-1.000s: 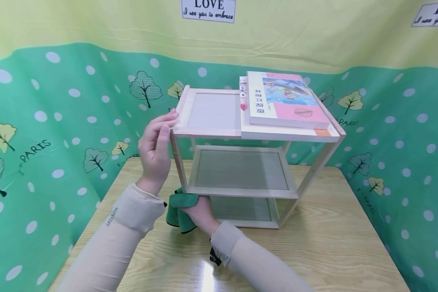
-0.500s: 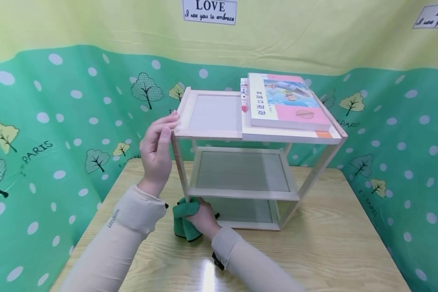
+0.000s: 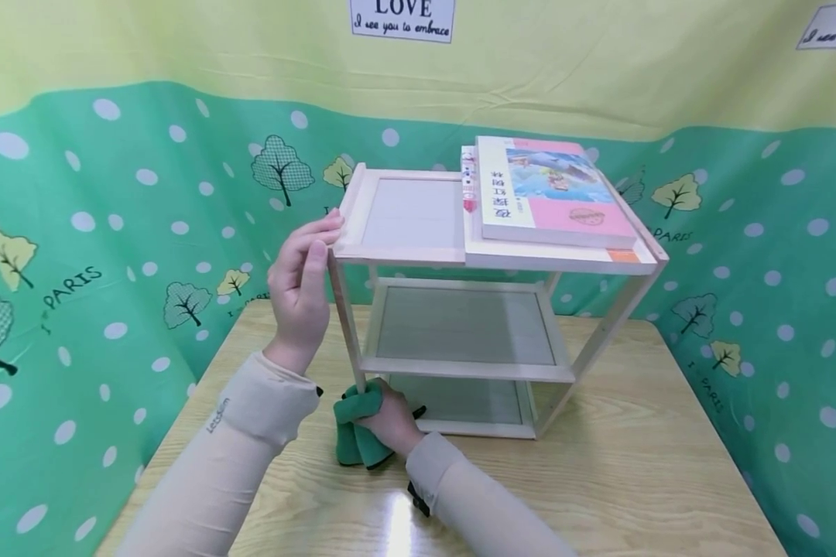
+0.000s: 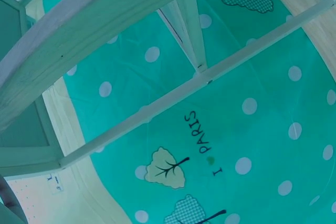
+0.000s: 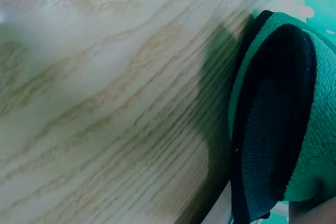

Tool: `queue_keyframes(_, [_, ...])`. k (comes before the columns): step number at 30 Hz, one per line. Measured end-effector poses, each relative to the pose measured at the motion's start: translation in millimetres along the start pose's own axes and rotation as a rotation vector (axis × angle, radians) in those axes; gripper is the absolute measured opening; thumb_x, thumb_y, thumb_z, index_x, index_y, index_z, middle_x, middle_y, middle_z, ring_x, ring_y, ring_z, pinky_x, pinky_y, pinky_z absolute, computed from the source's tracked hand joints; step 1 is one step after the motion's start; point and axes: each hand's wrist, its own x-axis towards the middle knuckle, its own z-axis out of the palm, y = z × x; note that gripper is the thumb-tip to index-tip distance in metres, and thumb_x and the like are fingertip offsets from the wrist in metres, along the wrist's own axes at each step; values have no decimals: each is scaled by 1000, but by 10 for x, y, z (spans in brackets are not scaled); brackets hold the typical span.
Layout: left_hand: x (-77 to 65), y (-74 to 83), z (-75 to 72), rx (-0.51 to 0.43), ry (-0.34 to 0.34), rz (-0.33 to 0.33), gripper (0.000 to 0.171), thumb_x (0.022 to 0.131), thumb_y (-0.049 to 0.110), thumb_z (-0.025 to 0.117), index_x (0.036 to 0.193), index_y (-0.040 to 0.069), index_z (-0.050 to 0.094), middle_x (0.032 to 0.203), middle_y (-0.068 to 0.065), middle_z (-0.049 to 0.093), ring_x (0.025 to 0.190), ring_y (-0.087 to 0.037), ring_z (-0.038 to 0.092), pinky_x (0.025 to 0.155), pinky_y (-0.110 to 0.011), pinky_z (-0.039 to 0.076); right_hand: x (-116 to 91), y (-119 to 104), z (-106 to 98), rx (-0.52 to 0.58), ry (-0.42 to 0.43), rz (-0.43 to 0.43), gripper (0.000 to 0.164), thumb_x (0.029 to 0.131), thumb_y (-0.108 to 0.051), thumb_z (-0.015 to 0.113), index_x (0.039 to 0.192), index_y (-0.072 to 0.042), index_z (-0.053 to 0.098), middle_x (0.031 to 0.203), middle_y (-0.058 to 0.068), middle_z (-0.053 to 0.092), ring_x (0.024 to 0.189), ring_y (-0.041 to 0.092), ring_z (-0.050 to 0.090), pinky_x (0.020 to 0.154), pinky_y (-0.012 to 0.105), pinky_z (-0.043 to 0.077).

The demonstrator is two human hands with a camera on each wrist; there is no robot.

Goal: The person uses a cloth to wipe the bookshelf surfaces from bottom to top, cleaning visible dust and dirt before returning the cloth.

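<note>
A three-tier pale wooden shelf stands on the table. My left hand holds its top left corner, fingers over the side rail and thumb at the front. Lower down, my right hand grips a green cloth with dark edging, wrapped around the lower part of the front left post. In the right wrist view the folded cloth hangs close over the table. The left wrist view shows the shelf's posts and rails, with only a sliver of the hand at the lower left.
Two books lie stacked on the right of the top tier, the upper one a pink-and-white book. The wood-grain table extends around the shelf. A green and yellow printed curtain encloses the back and sides.
My right hand has slid down the front left post with the green cloth, from just under the middle tier toward the bottom. My left hand stays at the top corner.
</note>
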Motion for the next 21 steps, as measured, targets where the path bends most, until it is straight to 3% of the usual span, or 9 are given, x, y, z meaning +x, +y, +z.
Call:
queue_keyframes(6, [-7, 0, -3, -1, 7, -2, 25, 94, 0, 44, 99, -16, 62, 117, 6, 71, 122, -21, 64, 110, -48, 47, -27, 19, 9, -31, -4, -14, 38, 86, -22, 76, 120, -14, 61, 112, 0, 69, 105, 17, 64, 94, 34, 55])
queue_keyframes(10, [-1, -1, 0, -1, 11, -7, 25, 94, 0, 44, 99, -17, 62, 118, 5, 71, 122, -21, 63, 110, -48, 47, -6, -22, -47, 66, -71, -5, 42, 81, -8, 71, 121, -13, 62, 118, 3, 67, 108, 17, 61, 97, 32, 50])
queue_keyframes(14, [-5, -6, -1, 5, 15, -14, 26, 94, 1, 43, 99, -17, 62, 118, 6, 70, 122, -21, 63, 111, -48, 47, 15, -73, -120, 168, -117, 38, 51, 71, 3, 62, 119, -11, 61, 115, 5, 66, 95, 17, 57, 84, 29, 47])
queue_keyframes(17, [-13, -11, 0, 5, 11, -18, 26, 94, 1, 43, 99, -17, 62, 118, 7, 70, 123, -21, 63, 111, -48, 47, 26, -70, -167, 218, -128, 55, 63, 72, 2, 58, 133, -13, 52, 110, 4, 65, 88, 17, 54, 73, 27, 44])
queue_keyframes(21, [-15, -12, 8, 0, 8, -21, 26, 95, 1, 43, 99, -17, 62, 118, 6, 70, 123, -22, 63, 110, -48, 47, 35, -54, -208, 243, -129, 61, 75, 75, 1, 53, 146, -19, 38, 113, 5, 64, 91, 19, 55, 73, 28, 42])
